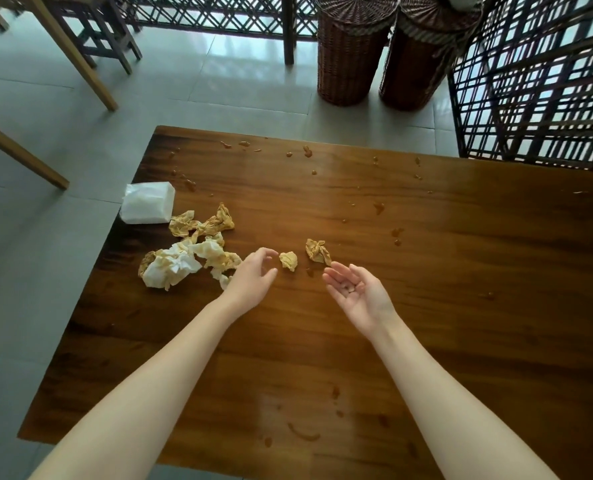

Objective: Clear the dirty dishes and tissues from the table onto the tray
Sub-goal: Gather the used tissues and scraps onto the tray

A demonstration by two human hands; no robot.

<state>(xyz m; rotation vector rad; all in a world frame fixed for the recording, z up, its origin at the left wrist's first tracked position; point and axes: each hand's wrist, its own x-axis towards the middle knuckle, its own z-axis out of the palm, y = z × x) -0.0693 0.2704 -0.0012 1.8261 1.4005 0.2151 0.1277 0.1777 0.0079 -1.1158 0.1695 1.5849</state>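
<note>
Tissue-gathering step. The left hand (253,275), fingers loosely curved and empty, is poised beside a wad (288,260) at its 2 o'clock; the right hand (357,289) is held palm-up, fingers relaxed. A pinch is called for next (tray unseen); a pile (191,251) lies at 9 o'clock.

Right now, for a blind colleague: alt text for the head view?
An open left hand and palm-up right hand hover by two small stained tissue wads on a brown-spattered wooden table. A soiled tissue pile and white tissue pack lie farther left.
</note>
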